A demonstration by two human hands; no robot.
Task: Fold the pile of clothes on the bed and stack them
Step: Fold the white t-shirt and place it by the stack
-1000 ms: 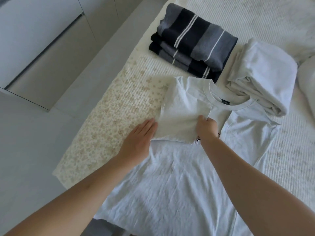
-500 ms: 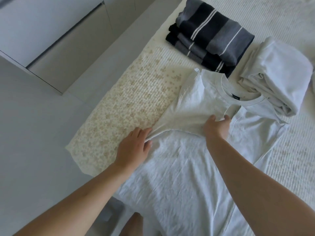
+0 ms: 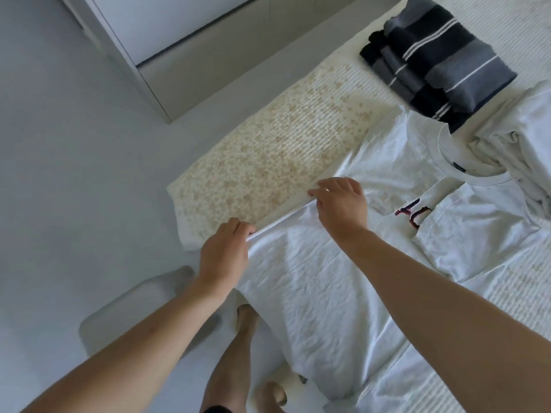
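Honestly the main risk here is the fold going crooked: the white t-shirt [image 3: 328, 278] is lying face up on the bed [image 3: 507, 308] with its hem end drooping off the near edge of the mattress, so if that hanging weight drags while the side gets flipped over, the crease will probably skew and the sleeve already tucked in on the far side could slide back out. The cotton looks thin and a bit wrinkled too, so it will likely bunch under the palms instead of laying flat, and then the stack ends up lumpy. The left hand [image 3: 225, 251] has its fingers curled over the shirt's left side edge, pinching the seam right where it meets the floral strip of bedding [image 3: 268, 162]. The right hand [image 3: 340, 204] sits further up the same edge near the armpit, fingers bent down onto the cloth; it looks like it's gripping the edge as well, though the fingertips are mostly hidden so I can't swear it isn't just pressing. Neither hand is loose or flat. Behind the collar, 2 items are already done: the folded striped garment [image 3: 438, 58] and a folded white garment [image 3: 518, 138] just beside it, close enough that a sloppy flip could nudge them.
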